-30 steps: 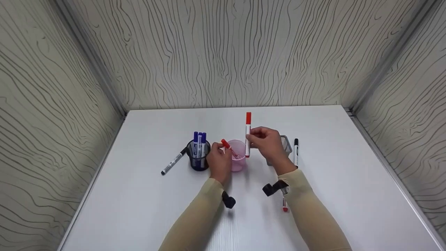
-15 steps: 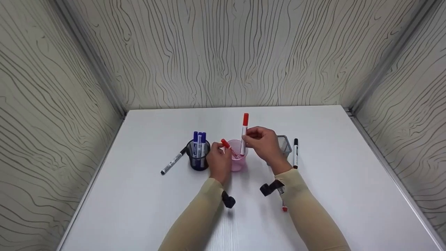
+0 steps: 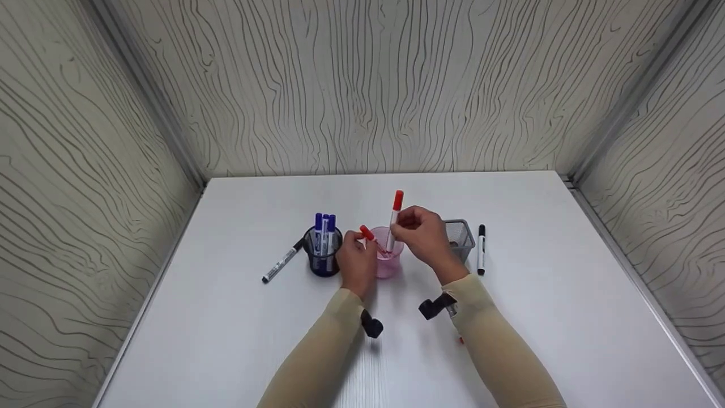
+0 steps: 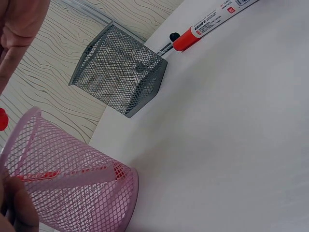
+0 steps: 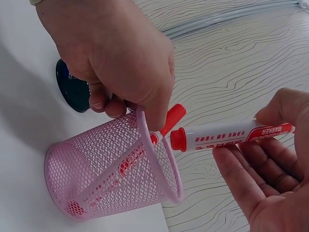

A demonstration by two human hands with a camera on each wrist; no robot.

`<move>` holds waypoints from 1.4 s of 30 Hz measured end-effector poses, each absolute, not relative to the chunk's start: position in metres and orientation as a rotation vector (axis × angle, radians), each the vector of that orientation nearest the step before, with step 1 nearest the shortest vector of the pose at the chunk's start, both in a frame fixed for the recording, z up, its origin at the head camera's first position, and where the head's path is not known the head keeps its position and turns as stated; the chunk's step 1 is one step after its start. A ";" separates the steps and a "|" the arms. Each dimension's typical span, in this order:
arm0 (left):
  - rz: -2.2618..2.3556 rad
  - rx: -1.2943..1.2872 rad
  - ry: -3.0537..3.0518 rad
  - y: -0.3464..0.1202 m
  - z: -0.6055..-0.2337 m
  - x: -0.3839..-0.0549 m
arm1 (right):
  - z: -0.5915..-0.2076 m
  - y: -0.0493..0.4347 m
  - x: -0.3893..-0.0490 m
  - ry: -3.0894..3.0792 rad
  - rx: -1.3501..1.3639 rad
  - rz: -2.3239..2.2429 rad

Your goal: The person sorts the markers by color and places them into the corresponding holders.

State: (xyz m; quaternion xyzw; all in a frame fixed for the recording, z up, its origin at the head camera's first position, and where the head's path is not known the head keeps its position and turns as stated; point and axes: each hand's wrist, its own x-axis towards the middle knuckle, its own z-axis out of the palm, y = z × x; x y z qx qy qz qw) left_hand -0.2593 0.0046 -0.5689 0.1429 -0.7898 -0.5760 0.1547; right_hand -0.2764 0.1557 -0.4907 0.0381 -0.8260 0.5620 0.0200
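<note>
My left hand (image 3: pixel 357 263) grips the rim of a pink mesh pen cup (image 5: pixel 111 169) at its left side, thumb over the edge. Inside that cup leans one red-capped marker (image 3: pixel 367 232), its cap poking out beside the thumb. My right hand (image 3: pixel 425 235) pinches a second red-capped marker (image 5: pixel 217 136) between thumb and fingers. The held marker is nearly upright in the head view, cap up, with its lower end at the cup's mouth. In the left wrist view only part of each hand shows.
A black mesh cup (image 3: pixel 323 266) with several blue-capped markers stands left; a black marker (image 3: pixel 282 262) leans against it. Right of the hands are a grey mesh holder (image 4: pixel 116 67) and another black marker (image 3: pixel 481 249). A red marker (image 4: pixel 217 19) lies on the table, mostly hidden by the right forearm.
My right hand has moved slightly left, bringing its red marker over the pink cup, lower and a little tilted. The grey holder is less covered. My left hand stays in place.
</note>
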 end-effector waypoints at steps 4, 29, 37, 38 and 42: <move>-1.656 0.414 -2.274 0.005 -0.568 -0.259 | -0.491 0.152 -0.277 -2.577 0.111 1.729; -1.677 0.375 -2.246 0.005 -0.569 -0.258 | -0.510 0.145 -0.275 -2.631 0.146 1.674; -1.706 0.368 -2.255 0.003 -0.568 -0.258 | -0.517 0.145 -0.276 -2.576 0.154 1.723; -1.706 0.363 -2.251 0.003 -0.569 -0.258 | -0.518 0.145 -0.276 -2.562 0.158 1.732; -1.700 0.354 -2.249 0.002 -0.570 -0.258 | -0.520 0.145 -0.278 -2.540 0.161 1.738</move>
